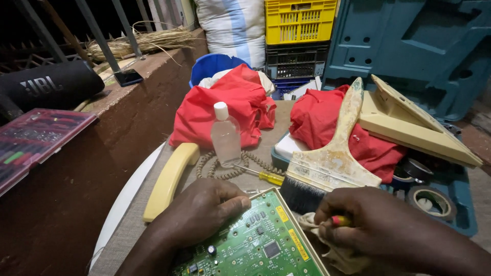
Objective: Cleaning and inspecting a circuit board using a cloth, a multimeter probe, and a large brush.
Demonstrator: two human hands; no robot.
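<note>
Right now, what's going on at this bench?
A person is bent over a green circuit board set in a cream casing. The left hand presses flat on the board's upper left corner. The right hand grips a small red and yellow tool over a crumpled cloth at the board's right edge. Behind them lie a wide paintbrush, a yellow-handled screwdriver, a clear bottle and a cream telephone handset.

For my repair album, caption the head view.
Left hand steadies a green circuit board; right hand grips a small red-and-yellow tool.
</note>
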